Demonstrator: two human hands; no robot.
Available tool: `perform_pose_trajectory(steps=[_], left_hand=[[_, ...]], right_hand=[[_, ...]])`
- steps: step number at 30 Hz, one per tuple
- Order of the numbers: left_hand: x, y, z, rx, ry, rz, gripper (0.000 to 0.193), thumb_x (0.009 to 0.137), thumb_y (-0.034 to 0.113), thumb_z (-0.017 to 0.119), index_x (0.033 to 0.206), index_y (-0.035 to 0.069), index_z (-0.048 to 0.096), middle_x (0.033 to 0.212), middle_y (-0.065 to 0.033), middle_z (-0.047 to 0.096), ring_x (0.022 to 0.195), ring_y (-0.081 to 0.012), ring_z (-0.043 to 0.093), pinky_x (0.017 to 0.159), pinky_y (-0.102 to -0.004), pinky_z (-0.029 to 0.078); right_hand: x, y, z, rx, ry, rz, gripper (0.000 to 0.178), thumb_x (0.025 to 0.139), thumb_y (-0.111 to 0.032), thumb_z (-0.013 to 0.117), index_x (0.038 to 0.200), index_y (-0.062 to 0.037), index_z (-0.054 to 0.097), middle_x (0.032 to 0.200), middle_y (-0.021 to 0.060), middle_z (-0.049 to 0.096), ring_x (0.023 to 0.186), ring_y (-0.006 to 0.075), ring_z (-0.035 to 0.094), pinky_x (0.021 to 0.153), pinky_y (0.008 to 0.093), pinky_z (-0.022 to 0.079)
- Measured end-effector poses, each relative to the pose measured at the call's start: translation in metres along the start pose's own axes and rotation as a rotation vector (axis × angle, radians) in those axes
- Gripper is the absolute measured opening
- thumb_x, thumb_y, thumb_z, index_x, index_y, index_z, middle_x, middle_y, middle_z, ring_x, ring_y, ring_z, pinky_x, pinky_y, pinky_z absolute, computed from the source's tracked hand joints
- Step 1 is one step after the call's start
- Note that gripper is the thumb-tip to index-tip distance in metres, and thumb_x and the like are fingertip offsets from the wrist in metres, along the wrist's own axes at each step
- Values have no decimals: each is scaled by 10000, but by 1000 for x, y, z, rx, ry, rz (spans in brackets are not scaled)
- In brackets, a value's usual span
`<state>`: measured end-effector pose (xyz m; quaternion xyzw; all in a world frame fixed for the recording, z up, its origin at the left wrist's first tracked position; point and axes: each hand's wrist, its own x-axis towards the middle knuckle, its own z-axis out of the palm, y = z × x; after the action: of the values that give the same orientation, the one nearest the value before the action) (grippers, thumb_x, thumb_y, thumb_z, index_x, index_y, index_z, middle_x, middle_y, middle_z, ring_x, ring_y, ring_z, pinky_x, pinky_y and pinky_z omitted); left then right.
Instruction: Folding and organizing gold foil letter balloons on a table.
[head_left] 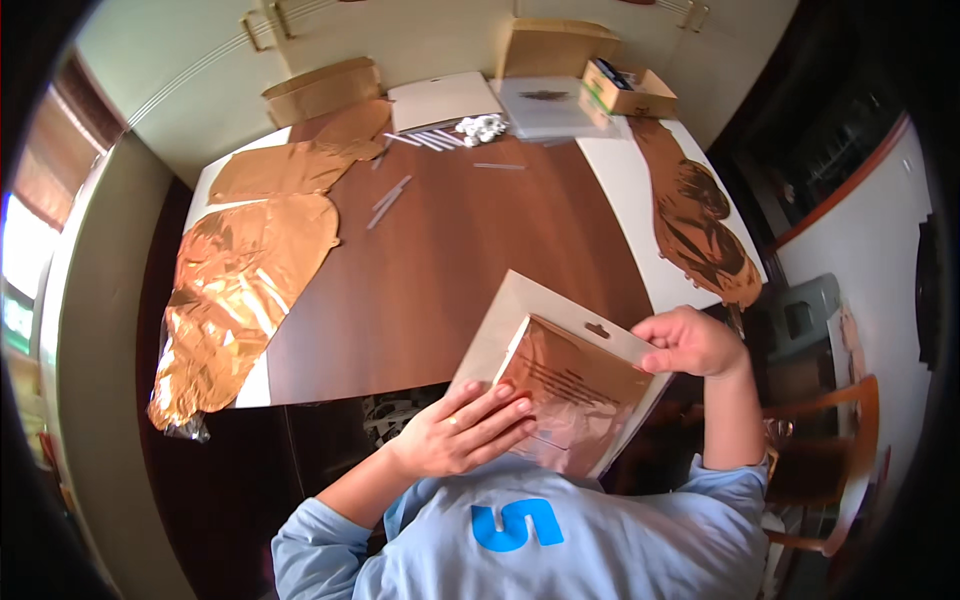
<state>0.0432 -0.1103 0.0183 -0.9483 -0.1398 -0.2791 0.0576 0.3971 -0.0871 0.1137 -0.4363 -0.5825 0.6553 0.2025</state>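
A white card package (515, 296) with a hang hole is tilted in front of my chest, past the table's near edge. On its face is a folded copper-coloured foil balloon (570, 385) in a clear packet with small dark print. My right hand (697, 345) pinches the package's upper right corner between thumb and fingers. My left hand (468, 430), with a ring on one finger, lies with fingers stretched flat on the package's left side. The package's back and lower end are hidden.
Flattened copper foil balloons cover the table's left (250, 260) and right (700, 220) sides. Several white straws (388, 202) lie on the brown tabletop (450, 290). Behind are a white card stack (445, 102), clear packets (555, 112) and an open cardboard box (645, 97). A wooden chair (860, 450) stands right.
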Motion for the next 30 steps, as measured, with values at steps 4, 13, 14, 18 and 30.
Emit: perform_pose_trajectory(steps=[4,13,14,18,30], left_hand=[[-32,12,13,-4,185,-223,397,789,71,708,1173,151,644,1305,-141,573,1232,-343,543,1047,-498,418],[-73,20,47,-239,-118,-396,382,708,-7,636,1079,72,682,1213,-143,615,1112,-316,614,958,-447,492],[-74,19,48,-239,-133,-417,378,707,-9,638,1075,67,681,1199,-144,618,1094,-319,618,944,-445,499],[-80,17,42,-259,-110,-496,368,687,-39,637,1044,43,676,1206,-168,607,1048,-347,620,894,-452,506],[-84,-6,-23,-80,126,-623,291,686,-26,661,970,30,695,1007,-114,663,843,-256,658,716,-370,531]], right_hand=[[-81,-23,-15,-716,259,85,178,786,-64,654,943,18,669,785,132,706,732,196,703,667,283,522],[-147,138,-59,-1089,1047,668,125,815,-45,586,924,-63,646,849,238,646,858,440,627,748,524,497],[-139,156,-64,-1058,1113,582,125,829,-55,585,936,-69,646,844,242,646,859,447,624,746,528,498],[-79,239,-92,-975,1194,467,171,867,-85,565,1008,-96,660,848,262,643,870,467,618,753,537,503],[-31,439,-204,-64,1560,43,368,974,-224,431,1101,35,659,1123,189,685,961,201,644,824,374,506]])
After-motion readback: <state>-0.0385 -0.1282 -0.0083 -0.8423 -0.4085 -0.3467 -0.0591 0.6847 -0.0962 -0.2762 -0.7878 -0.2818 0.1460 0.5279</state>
